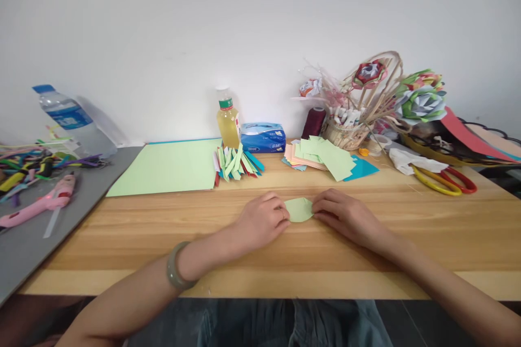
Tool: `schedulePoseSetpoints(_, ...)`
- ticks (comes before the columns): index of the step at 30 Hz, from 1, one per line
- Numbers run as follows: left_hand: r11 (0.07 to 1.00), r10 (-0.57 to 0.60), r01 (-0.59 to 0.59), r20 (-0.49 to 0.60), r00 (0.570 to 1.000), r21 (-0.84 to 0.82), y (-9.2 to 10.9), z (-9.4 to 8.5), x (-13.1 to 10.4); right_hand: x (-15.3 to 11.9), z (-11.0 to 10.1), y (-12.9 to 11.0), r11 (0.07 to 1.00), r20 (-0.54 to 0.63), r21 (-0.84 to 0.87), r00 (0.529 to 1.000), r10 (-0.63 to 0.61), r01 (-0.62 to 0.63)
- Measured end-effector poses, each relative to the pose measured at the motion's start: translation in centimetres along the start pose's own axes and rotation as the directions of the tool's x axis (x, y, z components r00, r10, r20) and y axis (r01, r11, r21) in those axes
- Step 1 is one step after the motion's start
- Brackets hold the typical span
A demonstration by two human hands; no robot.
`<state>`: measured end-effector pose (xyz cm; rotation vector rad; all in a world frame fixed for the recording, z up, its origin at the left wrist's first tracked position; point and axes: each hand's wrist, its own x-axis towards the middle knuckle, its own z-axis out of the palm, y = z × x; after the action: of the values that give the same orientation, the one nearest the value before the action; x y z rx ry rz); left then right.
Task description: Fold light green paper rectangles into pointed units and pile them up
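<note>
A small light-green paper piece [299, 210] with rounded edges is between my hands, close to the wooden tabletop [228, 249]. My left hand [264, 219] has its fingers closed on the paper's left end. At the opposite end, my right hand [345, 214] pinches the paper, its fingers bent and together. Just beyond lie a bundle of folded paper strips [236, 162] and a loose stack of cut green paper [325, 153].
Behind stand a drink bottle [228, 122], a blue tissue pack [264, 138] and a basket [348, 134] with paper flowers. Scissors [443, 180] lie right; large green sheets [166, 168] lie left. A pink glue gun [44, 203] and water bottle [75, 119] are further left.
</note>
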<state>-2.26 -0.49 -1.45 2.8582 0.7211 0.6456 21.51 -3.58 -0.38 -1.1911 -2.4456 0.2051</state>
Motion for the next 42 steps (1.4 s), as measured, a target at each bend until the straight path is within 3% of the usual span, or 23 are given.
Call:
schedulePoseSetpoints(5, 0.946, -0.268, 0.265, 0.013, 0.963, -0.187, 0.6, -0.1, 0.2, 0.0, 0.3, 0.5, 0.978, 0.006, 0.183, 0.995, 0.099, -0.099)
schedulePoseSetpoints(9, 0.907, -0.351, 0.347, 0.029, 0.936, -0.240, 0.8, -0.2, 0.5, 0.2, 0.3, 0.2, 0.951, 0.029, 0.262, 0.986, 0.165, -0.166)
schedulePoseSetpoints(25, 0.869, -0.452, 0.451, 0.044, 0.891, -0.202, 1.4, 0.2, 1.3, 0.8, 1.0, -0.8, 0.948, -0.041, 0.142, 0.955, 0.292, -0.284)
schedulePoseSetpoints(42, 0.860, -0.496, 0.505, 0.121, 0.860, -0.065, 1.7, -0.1, 1.7, 1.3, 0.6, -1.3, 0.941, 0.061, -0.081, 0.940, 0.335, -0.330)
